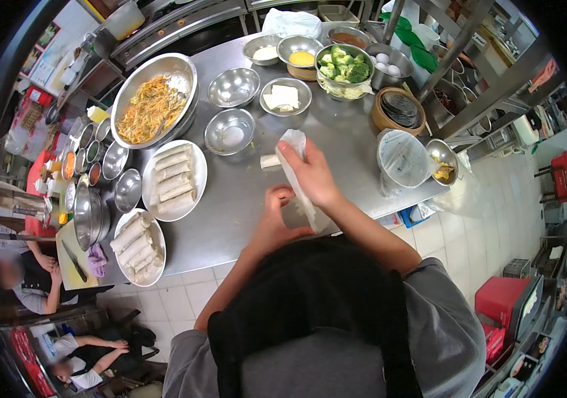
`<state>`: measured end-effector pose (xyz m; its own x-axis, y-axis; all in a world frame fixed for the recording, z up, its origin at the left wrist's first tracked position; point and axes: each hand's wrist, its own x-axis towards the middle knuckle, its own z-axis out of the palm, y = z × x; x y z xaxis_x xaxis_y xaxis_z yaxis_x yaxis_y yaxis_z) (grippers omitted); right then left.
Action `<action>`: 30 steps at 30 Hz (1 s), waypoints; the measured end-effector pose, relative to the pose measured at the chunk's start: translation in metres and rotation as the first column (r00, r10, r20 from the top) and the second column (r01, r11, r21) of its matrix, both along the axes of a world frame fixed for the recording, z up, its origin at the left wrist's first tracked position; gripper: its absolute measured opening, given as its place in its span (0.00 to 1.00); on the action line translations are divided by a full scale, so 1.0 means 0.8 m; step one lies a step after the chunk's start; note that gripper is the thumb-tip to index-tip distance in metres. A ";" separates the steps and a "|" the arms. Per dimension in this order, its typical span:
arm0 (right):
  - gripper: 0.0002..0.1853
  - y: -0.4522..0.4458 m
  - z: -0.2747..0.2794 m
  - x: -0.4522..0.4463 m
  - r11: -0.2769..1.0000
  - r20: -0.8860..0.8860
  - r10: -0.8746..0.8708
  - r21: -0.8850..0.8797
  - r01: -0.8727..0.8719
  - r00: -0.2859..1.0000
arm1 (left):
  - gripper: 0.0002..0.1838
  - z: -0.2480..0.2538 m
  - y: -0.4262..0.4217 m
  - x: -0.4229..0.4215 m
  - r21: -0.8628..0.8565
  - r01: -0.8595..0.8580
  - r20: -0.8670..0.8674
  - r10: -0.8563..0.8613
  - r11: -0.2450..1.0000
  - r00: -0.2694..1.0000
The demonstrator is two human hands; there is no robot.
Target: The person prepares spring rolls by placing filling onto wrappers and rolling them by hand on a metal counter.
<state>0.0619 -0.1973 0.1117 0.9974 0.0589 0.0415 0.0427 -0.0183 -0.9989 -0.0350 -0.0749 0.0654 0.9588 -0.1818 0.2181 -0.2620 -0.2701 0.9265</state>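
Note:
A white cloth or sheet (294,174) hangs from my right hand (313,174), whose fingers are closed on its upper part above the steel table (230,222). My left hand (275,219) is low at the table's front edge, thumb and fingers apart in a curve beside the sheet's lower end. Just left of my right hand lies a short pale roll (270,161). To the left, two white plates hold pale rolls: one upper plate (202,174) and one lower plate (160,240).
A big steel bowl (191,76) of shredded filling stands upper left. Small steel bowls (233,87), a broccoli bowl (344,66), a wooden steamer (399,109) and a bag-lined tub (404,158) line the back and right. A knife (73,260) lies lower left, near two seated people.

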 end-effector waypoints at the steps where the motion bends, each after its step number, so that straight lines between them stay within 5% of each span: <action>1: 0.27 0.004 -0.001 -0.001 0.999 -0.041 -0.020 0.043 0.022 0.999 | 0.35 -0.003 -0.007 0.004 -0.009 0.028 -0.008 -0.028 1.000 1.000; 5: 0.28 -0.001 -0.003 0.004 0.987 -0.114 -0.075 0.132 0.090 0.991 | 0.39 -0.055 0.011 0.028 0.012 0.138 -0.147 -0.135 0.990 0.980; 10: 0.30 -0.013 0.017 0.004 0.955 -0.227 -0.059 0.271 0.121 0.972 | 0.34 0.003 -0.016 0.023 0.121 -0.176 0.140 0.158 0.977 0.977; 13: 0.32 -0.004 0.031 -0.006 0.921 -0.322 0.009 0.371 0.117 0.947 | 0.35 -0.021 -0.036 0.032 0.016 -0.227 0.107 0.224 0.974 0.969; 16: 0.38 -0.012 0.019 -0.001 0.907 -0.371 0.074 0.410 0.092 0.926 | 0.26 -0.035 -0.022 0.039 -0.176 -0.099 -0.082 0.085 0.979 0.993; 20: 0.42 -0.037 0.028 0.008 0.916 -0.424 0.068 0.385 0.112 0.903 | 0.10 -0.037 0.019 0.029 -0.131 -0.089 -0.198 0.062 0.987 0.978; 24: 0.45 -0.076 0.014 0.010 0.984 -0.412 0.084 0.180 -0.009 0.907 | 0.15 -0.028 0.060 0.004 -0.145 -0.149 -0.287 0.102 0.978 0.952; 28: 0.46 -0.121 0.011 0.010 0.931 -0.452 0.346 0.056 -0.361 0.822 | 0.18 -0.010 0.070 -0.006 -0.254 -0.387 -0.347 0.290 0.886 0.892; 30: 0.38 -0.127 0.009 0.008 0.918 -0.495 0.394 0.164 -0.361 0.775 | 0.20 -0.014 0.072 -0.004 -0.230 -0.425 -0.378 0.322 0.876 0.868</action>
